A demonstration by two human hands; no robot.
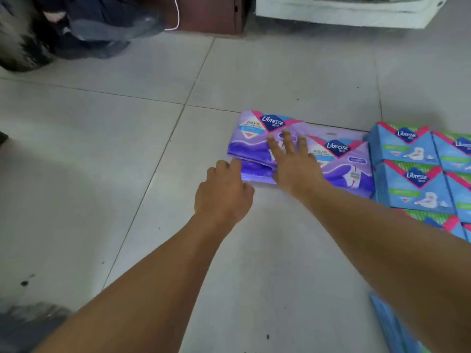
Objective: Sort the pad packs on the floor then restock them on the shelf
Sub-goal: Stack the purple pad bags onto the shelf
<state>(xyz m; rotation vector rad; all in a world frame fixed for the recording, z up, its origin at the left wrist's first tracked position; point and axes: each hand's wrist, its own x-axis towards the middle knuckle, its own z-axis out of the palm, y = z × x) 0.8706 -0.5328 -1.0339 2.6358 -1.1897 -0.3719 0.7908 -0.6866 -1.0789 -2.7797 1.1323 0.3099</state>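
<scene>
1. Purple pad packs [257, 138] lie flat on the tiled floor [127, 149], side by side, with "Libresse" printed on their fronts; at the near left edge a second layer shows beneath the top one.
2. Right hand [293, 161] lies palm down on top of the purple packs, fingers straight and spread, pressing on them.
3. Left hand [224, 192] sits at the near left corner of the purple packs, fingers curled, fingertips touching the pack edge; whether it actually grips the edge cannot be told.
4. Blue pad packs [407, 179] with green tops lie in rows just to the right, touching the purple ones; the right forearm crosses over their near rows.
5. Another blue pack edge [387, 324] shows at the bottom right, blurred.
6. Dark bags [96, 26] sit at the far left, and a white unit [344, 14] stands along the far edge.
</scene>
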